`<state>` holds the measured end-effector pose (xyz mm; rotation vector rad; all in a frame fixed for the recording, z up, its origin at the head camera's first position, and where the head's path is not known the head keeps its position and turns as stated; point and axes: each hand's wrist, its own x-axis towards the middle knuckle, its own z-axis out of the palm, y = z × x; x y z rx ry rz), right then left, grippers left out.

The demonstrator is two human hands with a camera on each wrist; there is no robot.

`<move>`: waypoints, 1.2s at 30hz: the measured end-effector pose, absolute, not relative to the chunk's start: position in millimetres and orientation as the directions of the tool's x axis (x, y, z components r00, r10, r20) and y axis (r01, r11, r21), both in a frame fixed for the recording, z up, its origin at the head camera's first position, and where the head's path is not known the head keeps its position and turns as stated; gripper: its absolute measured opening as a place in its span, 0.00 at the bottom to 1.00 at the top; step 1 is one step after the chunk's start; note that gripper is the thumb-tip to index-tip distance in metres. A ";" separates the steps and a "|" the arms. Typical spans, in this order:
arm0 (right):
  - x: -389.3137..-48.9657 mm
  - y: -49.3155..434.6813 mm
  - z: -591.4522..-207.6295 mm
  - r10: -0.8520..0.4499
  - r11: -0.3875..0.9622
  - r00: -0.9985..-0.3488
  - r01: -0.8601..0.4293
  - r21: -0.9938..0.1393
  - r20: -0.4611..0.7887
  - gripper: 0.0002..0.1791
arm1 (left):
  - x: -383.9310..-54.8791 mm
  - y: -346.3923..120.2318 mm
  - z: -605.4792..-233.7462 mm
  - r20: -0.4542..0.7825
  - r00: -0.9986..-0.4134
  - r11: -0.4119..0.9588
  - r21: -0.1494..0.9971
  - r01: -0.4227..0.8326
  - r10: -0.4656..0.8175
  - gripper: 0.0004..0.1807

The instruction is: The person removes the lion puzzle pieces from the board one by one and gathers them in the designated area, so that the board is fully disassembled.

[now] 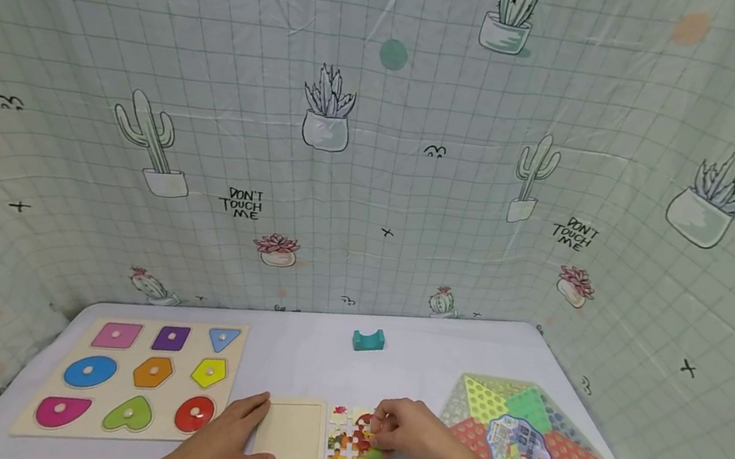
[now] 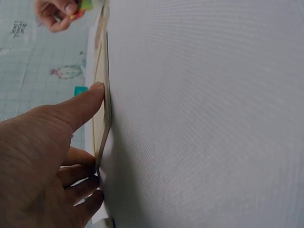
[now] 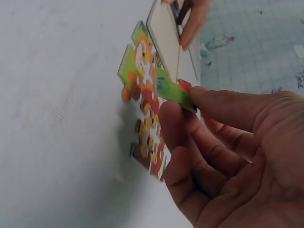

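My right hand (image 1: 411, 430) pinches a puzzle piece (image 3: 172, 90), green with blue and red bits, between thumb and fingers. It is over the right side of a group of jigsaw pieces (image 1: 344, 446), several of them joined, printed in orange, red, green and yellow. At the left of these pieces lies a shallow wooden tray (image 1: 291, 434) with a bare inside. My left hand (image 1: 217, 436) rests at the tray's left side, thumb on its near edge and fingers by the far corner. In the left wrist view its thumb (image 2: 90, 102) lies straight against the rim.
A wooden shape board (image 1: 128, 376) with knobbed coloured shapes lies on the left. On the right is a hexagonal star-patterned game board (image 1: 562, 453), partly behind my right forearm. A teal block (image 1: 369, 340) stands toward the back of the white table (image 1: 302, 346), before a patterned curtain (image 1: 374, 183).
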<state>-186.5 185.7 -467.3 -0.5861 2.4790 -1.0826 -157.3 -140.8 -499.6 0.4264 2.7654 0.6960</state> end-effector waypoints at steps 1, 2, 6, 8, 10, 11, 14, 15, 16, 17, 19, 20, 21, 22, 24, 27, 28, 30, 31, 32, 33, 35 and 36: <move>-185.7 189.0 -467.6 -0.508 0.620 -0.843 -0.213 -0.755 -0.179 0.06 | -157.1 -141.0 -499.7 -0.176 -0.923 0.842 0.494 0.218 0.342 0.52; -184.9 192.1 -468.0 -0.509 0.618 -0.840 -0.204 -0.760 -0.188 0.06 | -156.9 -141.1 -500.0 -0.174 -0.922 0.842 0.492 0.222 0.345 0.52; -182.5 201.0 -469.8 -0.512 0.608 -0.829 -0.167 -0.776 -0.223 0.05 | -156.8 -141.6 -502.2 -0.165 -0.918 0.841 0.483 0.243 0.359 0.51; -181.9 203.0 -471.1 -0.512 0.607 -0.827 -0.156 -0.779 -0.233 0.05 | -156.9 -141.9 -502.6 -0.162 -0.918 0.843 0.477 0.249 0.362 0.51; -181.8 203.5 -472.4 -0.510 0.611 -0.824 -0.146 -0.778 -0.246 0.05 | -156.9 -142.2 -502.0 -0.158 -0.919 0.843 0.477 0.249 0.361 0.51; -181.7 203.4 -473.1 -0.507 0.614 -0.824 -0.140 -0.776 -0.253 0.05 | -156.8 -142.1 -501.4 -0.159 -0.920 0.844 0.477 0.247 0.359 0.51; -181.4 202.7 -475.3 -0.495 0.626 -0.830 -0.135 -0.768 -0.258 0.06 | -156.8 -141.6 -500.5 -0.158 -0.922 0.845 0.476 0.243 0.354 0.51; -181.2 202.3 -476.2 -0.488 0.633 -0.834 -0.137 -0.762 -0.256 0.06 | -156.9 -141.3 -500.4 -0.159 -0.922 0.846 0.476 0.242 0.353 0.51; -180.9 202.0 -477.1 -0.480 0.642 -0.840 -0.140 -0.753 -0.253 0.06 | -156.9 -140.9 -500.3 -0.161 -0.922 0.847 0.474 0.241 0.353 0.51; -180.5 201.7 -477.9 -0.473 0.651 -0.845 -0.144 -0.745 -0.250 0.07 | -156.9 -140.5 -500.2 -0.164 -0.921 0.848 0.473 0.240 0.352 0.51; -179.9 201.0 -479.3 -0.462 0.666 -0.854 -0.154 -0.730 -0.242 0.08 | -157.1 -140.1 -499.9 -0.167 -0.922 0.850 0.470 0.238 0.350 0.51; -179.6 200.7 -479.9 -0.457 0.674 -0.857 -0.160 -0.722 -0.237 0.08 | -157.2 -139.9 -499.7 -0.170 -0.922 0.852 0.469 0.235 0.348 0.51; -179.4 200.5 -480.3 -0.454 0.678 -0.860 -0.163 -0.716 -0.233 0.09 | -157.2 -139.6 -499.3 -0.172 -0.922 0.853 0.467 0.233 0.346 0.51; -179.3 200.2 -480.5 -0.451 0.682 -0.862 -0.165 -0.713 -0.232 0.09 | -157.2 -139.4 -499.0 -0.174 -0.923 0.854 0.466 0.231 0.344 0.51; -179.1 199.8 -480.9 -0.443 0.688 -0.866 -0.162 -0.707 -0.233 0.10 | -157.3 -139.1 -498.8 -0.177 -0.924 0.857 0.464 0.225 0.339 0.51; -178.3 198.9 -480.8 -0.426 0.699 -0.872 -0.146 -0.700 -0.242 0.10 | -157.0 -138.4 -498.5 -0.177 -0.927 0.860 0.461 0.219 0.331 0.51; -177.9 198.6 -480.9 -0.421 0.702 -0.873 -0.142 -0.698 -0.245 0.10 | -157.0 -138.3 -498.6 -0.175 -0.928 0.860 0.460 0.219 0.330 0.51; -177.0 198.1 -480.9 -0.412 0.707 -0.876 -0.136 -0.694 -0.249 0.10 | -156.6 -138.2 -498.6 -0.173 -0.928 0.860 0.461 0.219 0.329 0.51; -176.7 198.1 -480.9 -0.412 0.706 -0.877 -0.136 -0.695 -0.247 0.11 | -156.6 -138.2 -498.5 -0.171 -0.928 0.860 0.461 0.221 0.330 0.51; -176.3 198.1 -480.9 -0.412 0.703 -0.878 -0.136 -0.698 -0.245 0.11 | -156.8 -138.2 -498.7 -0.172 -0.928 0.859 0.462 0.220 0.331 0.51; -175.8 198.0 -480.9 -0.411 0.701 -0.878 -0.134 -0.701 -0.243 0.11 | -157.0 -138.2 -498.8 -0.173 -0.927 0.859 0.462 0.221 0.332 0.51; -175.2 198.0 -481.5 -0.411 0.696 -0.881 -0.136 -0.705 -0.236 0.11 | -157.5 -138.5 -499.1 -0.176 -0.926 0.858 0.463 0.222 0.335 0.51; -174.7 198.0 -481.9 -0.412 0.692 -0.881 -0.137 -0.709 -0.232 0.12 | -157.8 -138.7 -499.3 -0.175 -0.925 0.858 0.461 0.225 0.336 0.51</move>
